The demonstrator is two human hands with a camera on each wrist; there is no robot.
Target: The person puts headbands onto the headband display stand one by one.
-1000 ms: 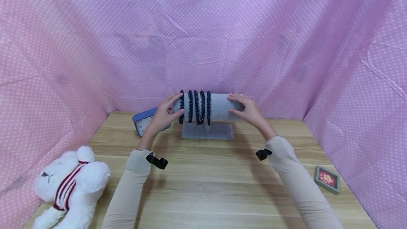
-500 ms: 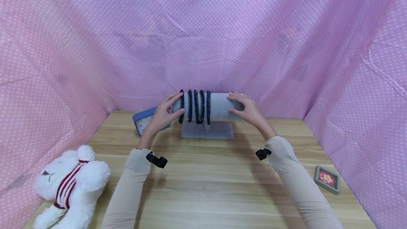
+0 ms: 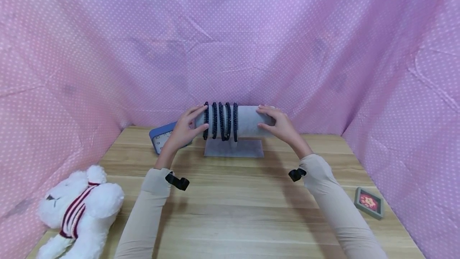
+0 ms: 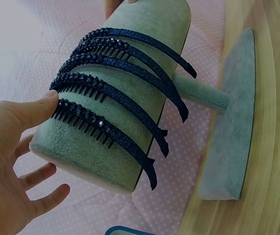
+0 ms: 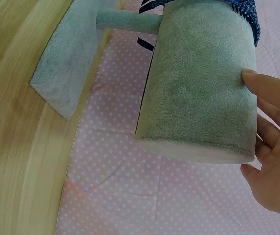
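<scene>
A grey plush headband stand (image 3: 249, 121) is at the back of the table, with several dark beaded headbands (image 3: 221, 121) around the left part of its roll. Their combs and glitter-covered arms show in the left wrist view. My left hand (image 3: 183, 131) grips the end headband (image 4: 105, 129) between thumb and forefinger at the roll's left end; its other fingers spread loosely past that end. The right hand (image 3: 282, 125) holds the roll's bare right end, thumb (image 5: 257, 85) on the near side. Its fingers are partly hidden behind the roll in the right wrist view.
A blue clock (image 3: 161, 135) stands behind my left wrist. At the table's left edge lies a white plush bear (image 3: 95, 203) with a striped scarf. A small grey frame (image 3: 369, 203) lies near the right edge. Pink dotted cloth (image 3: 230, 51) surrounds the table.
The leftmost headband has shifted very slightly to the right under my left hand. My right hand keeps its place on the stand's roll.
</scene>
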